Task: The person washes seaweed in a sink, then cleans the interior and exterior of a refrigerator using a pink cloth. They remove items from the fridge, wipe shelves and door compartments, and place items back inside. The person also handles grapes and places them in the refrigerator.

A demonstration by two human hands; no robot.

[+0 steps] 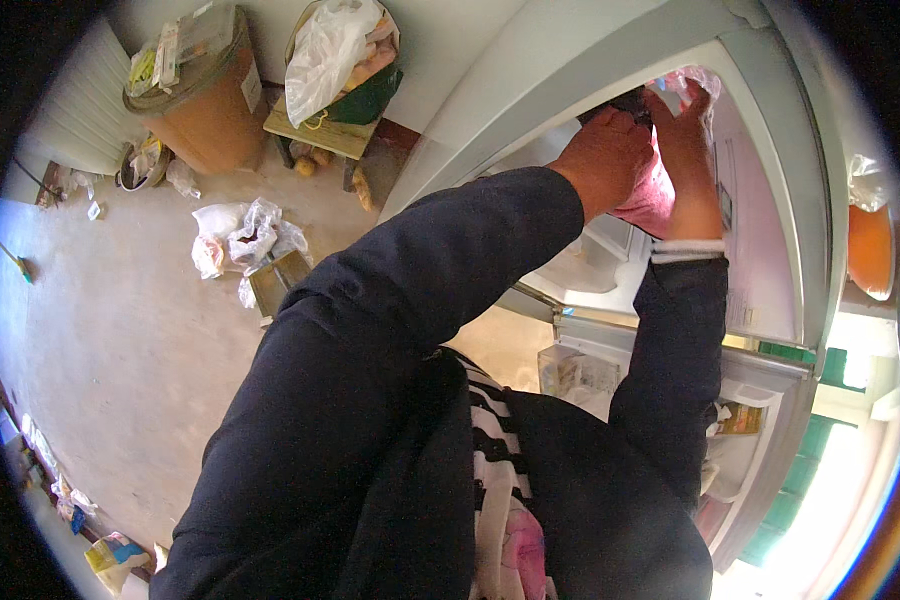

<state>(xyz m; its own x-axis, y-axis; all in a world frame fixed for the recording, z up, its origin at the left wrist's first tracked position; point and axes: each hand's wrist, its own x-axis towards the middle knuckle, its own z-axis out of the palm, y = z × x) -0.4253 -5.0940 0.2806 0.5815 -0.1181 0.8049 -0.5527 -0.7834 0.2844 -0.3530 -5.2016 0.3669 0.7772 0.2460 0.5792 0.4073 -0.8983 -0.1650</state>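
Both my arms reach up into the upper compartment of an open refrigerator (pixel 585 255). My left hand (pixel 610 155) is closed with the fingers curled over, at the edge of a pink plastic bag (pixel 648 197). Close beside it, my right hand (pixel 685 150) grips the bag's other side, fingers bent at its thin, clear, crumpled upper part (pixel 705 78). The pink bag hangs between my two wrists. Something dark shows just above my left hand; its kind is unclear. What the bag contains is hidden.
The upper refrigerator door (pixel 760 220) stands open to the right; below it, the lower door (pixel 770 400) is open too, with items on its shelves. At left are a brown lidded bin (pixel 205 110), a low wooden stool (pixel 320 135) bearing bags, and plastic bags (pixel 250 235) lower down.
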